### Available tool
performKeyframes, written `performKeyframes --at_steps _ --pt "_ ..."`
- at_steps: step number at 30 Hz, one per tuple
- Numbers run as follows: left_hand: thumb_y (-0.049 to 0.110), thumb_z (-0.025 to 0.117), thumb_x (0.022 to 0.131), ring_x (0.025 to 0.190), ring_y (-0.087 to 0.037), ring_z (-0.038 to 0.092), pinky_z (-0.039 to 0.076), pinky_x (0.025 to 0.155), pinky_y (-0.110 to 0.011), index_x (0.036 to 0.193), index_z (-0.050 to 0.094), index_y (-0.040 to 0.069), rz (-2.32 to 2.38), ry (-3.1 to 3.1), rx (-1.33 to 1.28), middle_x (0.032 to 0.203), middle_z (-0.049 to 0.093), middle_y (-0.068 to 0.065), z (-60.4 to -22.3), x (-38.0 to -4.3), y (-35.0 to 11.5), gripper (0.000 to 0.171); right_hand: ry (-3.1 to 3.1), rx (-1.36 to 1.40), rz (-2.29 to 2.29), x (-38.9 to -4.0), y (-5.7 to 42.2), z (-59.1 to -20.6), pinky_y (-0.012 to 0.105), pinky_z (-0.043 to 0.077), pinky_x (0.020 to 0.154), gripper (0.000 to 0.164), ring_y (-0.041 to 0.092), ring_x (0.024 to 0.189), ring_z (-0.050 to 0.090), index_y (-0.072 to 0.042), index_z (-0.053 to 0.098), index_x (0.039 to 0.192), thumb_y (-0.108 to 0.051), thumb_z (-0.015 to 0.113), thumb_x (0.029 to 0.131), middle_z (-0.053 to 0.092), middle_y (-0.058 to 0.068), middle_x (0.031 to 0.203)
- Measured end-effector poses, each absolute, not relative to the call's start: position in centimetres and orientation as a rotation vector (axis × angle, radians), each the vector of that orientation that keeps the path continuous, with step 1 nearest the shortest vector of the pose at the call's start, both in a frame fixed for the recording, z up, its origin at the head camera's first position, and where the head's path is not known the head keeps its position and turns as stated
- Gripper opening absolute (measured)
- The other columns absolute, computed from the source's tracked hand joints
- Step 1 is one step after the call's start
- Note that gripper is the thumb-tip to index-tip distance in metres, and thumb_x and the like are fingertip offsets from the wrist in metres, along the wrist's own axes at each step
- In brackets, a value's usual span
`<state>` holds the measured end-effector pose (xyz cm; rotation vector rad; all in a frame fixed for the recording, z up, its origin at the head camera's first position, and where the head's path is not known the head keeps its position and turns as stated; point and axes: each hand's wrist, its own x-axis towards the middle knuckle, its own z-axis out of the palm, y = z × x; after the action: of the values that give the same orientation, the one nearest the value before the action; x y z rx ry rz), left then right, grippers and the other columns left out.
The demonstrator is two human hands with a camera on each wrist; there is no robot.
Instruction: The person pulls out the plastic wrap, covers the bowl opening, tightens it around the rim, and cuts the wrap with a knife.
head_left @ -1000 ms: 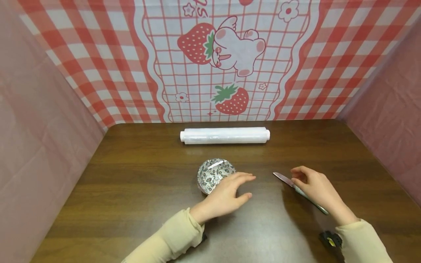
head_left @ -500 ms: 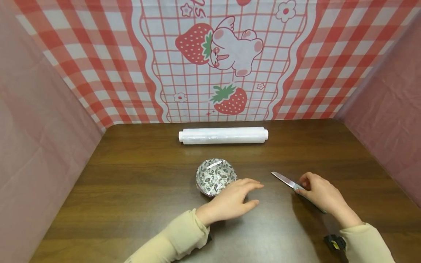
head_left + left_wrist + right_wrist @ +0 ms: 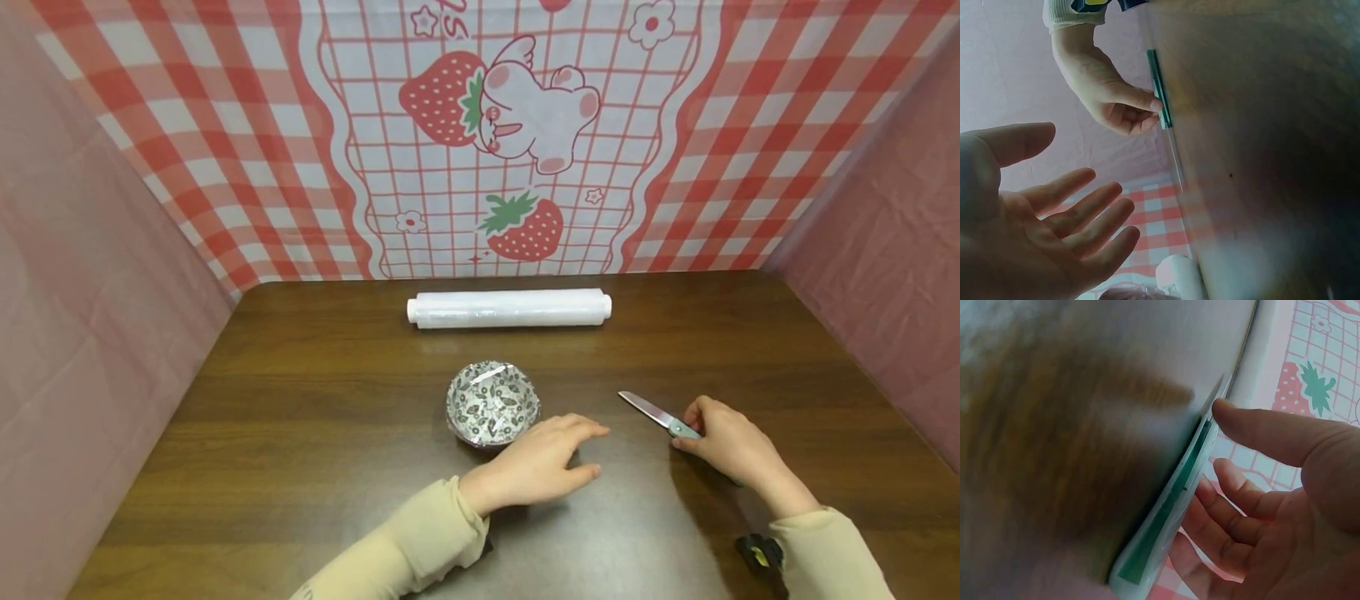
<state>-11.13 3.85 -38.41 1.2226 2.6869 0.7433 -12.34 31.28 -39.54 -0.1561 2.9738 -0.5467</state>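
My right hand (image 3: 731, 442) is at the folding knife (image 3: 651, 410) on the right of the table. In the right wrist view my thumb presses the blade end of its slotted green-and-white handle (image 3: 1169, 509), and my curled fingers lie along the other side. The blade points toward the back left, its edge along the tabletop. My left hand (image 3: 543, 462) hovers with spread fingers in front of the floral bowl (image 3: 491, 404), palm facing the knife. A glossy clear film shines across the bowl's top. In the left wrist view my left hand (image 3: 1054, 231) holds nothing.
A roll of cling film (image 3: 510, 309) lies across the back of the brown wooden table (image 3: 315, 400). Behind it hangs a red checked strawberry cloth (image 3: 517, 142). Pink cloth walls (image 3: 97, 275) enclose both sides. A black wrist device (image 3: 759, 552) is at my right sleeve.
My right hand has moved down from above the blade onto the knife's handle, its fingers closing there. My left hand has shifted slightly right and toward me, uncovering more of the bowl.
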Motion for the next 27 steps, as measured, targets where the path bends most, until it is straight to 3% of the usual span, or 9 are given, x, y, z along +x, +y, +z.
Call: performKeyframes --at_steps 8,18,27 --pt "0.034 0.053 0.089 0.123 -0.012 0.044 0.033 0.104 -0.027 0.133 0.044 0.014 0.689 2.66 1.216 0.133 0.048 0.001 -38.8 -11.2 4.8 0.049 2.983 -0.164 -0.558 -12.3 31.2 -39.6 0.029 0.036 0.052 0.025 0.013 0.065 0.048 -0.003 0.053 0.089 -0.013 0.07 0.074 0.056 0.002 0.077" --pt "0.037 0.051 0.09 0.123 -0.012 0.043 0.034 0.103 -0.028 0.134 0.043 0.016 0.646 2.658 1.213 0.135 0.046 0.003 -38.8 -11.5 5.7 0.05 3.028 -0.232 -0.559 -12.3 30.9 -39.8 0.028 0.033 0.052 0.033 0.013 0.063 0.044 0.001 0.057 0.095 -0.012 0.073 0.069 0.05 0.002 0.074" --pt "0.035 0.053 0.089 0.122 -0.013 0.044 0.036 0.101 -0.029 0.134 0.044 0.017 0.627 2.682 1.186 0.134 0.046 0.002 -38.9 -11.8 6.2 0.049 3.066 -0.301 -0.54 -11.8 30.4 -40.0 0.03 0.037 0.055 0.024 0.015 0.065 0.047 -0.002 0.058 0.086 -0.006 0.072 0.067 0.05 0.004 0.074"
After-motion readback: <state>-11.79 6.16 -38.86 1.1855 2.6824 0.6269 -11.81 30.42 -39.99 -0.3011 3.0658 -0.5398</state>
